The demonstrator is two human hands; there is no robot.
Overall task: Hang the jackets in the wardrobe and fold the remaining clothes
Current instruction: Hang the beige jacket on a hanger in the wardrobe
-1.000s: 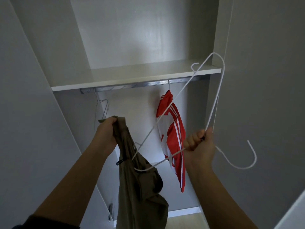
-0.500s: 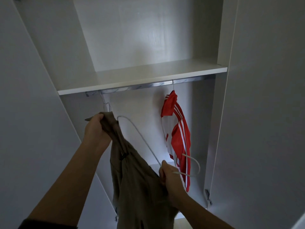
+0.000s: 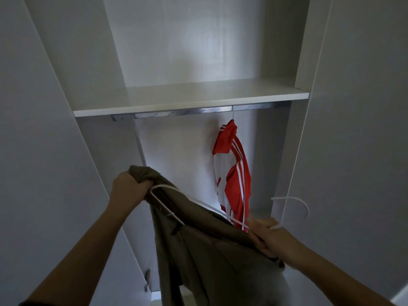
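Two jackets showed against one open wardrobe (image 3: 198, 51), whose pale back wall and side panels filled nearly the whole view. A white shelf (image 3: 189, 100) ran across it, with a metal rail (image 3: 198, 111) fixed just under the shelf's front edge.

The olive jacket (image 3: 209, 250) was not on the rail; it hung in front of the wardrobe, low in the view, stretched between both hands and drooping in folds towards the bottom edge. The red and white jacket (image 3: 234, 177) hung from the right part of the rail by a thin hook, its striped sleeve pointing down, behind the olive one and apart from it.

A white wire hanger (image 3: 287, 197) lay tilted across the top of the olive jacket, one shoulder end pushed into the cloth by the collar and its hook curving free to the right.

The left hand (image 3: 129, 188) was clenched round the bunched top of the olive jacket, just beside the hanger's shoulder end. The right hand (image 3: 271, 237) had its fingers curled round the hanger's neck below the hook, with the jacket's edge against the palm.
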